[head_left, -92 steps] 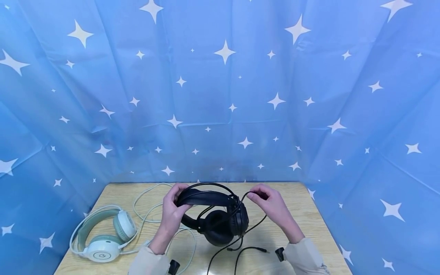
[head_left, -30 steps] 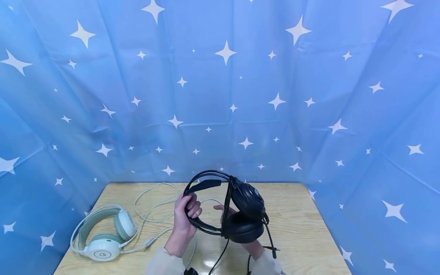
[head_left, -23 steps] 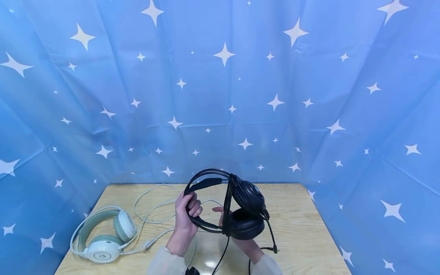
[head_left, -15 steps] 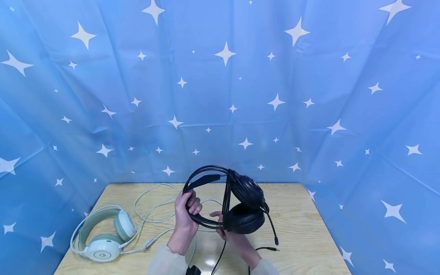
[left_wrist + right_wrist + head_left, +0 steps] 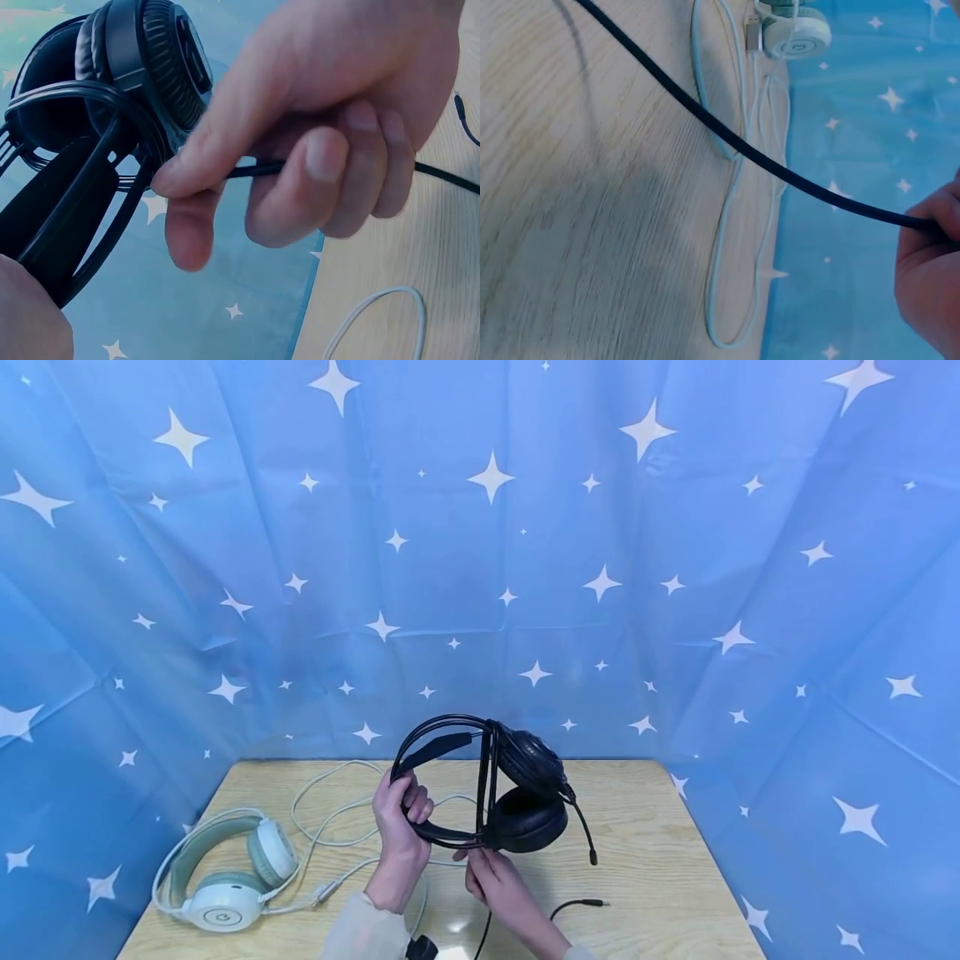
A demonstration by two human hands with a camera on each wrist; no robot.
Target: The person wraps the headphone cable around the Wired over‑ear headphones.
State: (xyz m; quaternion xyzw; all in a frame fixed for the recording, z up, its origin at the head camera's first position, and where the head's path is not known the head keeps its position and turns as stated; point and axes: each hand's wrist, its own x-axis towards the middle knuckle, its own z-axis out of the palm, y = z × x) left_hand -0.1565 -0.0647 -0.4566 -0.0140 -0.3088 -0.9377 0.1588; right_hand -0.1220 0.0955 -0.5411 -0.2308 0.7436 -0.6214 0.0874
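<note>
A black over-ear headset (image 5: pixel 531 820) is held above the table, ear cups to the right and headband to the left. My left hand (image 5: pixel 401 827) grips the headband with curled fingers. Several turns of the headset's black cable (image 5: pixel 742 146) run across between the headband and the ear cups. Just below the lower ear cup, my right hand (image 5: pixel 501 885) holds that cable; the left wrist view shows it passing through the curled fingers (image 5: pixel 300 187). The microphone boom (image 5: pixel 585 831) hangs from the right side of the headset.
A white and pale green headset (image 5: pixel 225 906) lies at the table's left, its pale cable (image 5: pixel 330 814) looped toward the middle. A black plug end (image 5: pixel 588 902) rests on the wooden table (image 5: pixel 652 860) at right. A starry blue curtain (image 5: pixel 480 568) surrounds the table.
The black headset has been raised and turned, and its cable now wraps across it. My right hand went from the headset's right side, behind the lower cup, to below it. The left keeps the headband.
</note>
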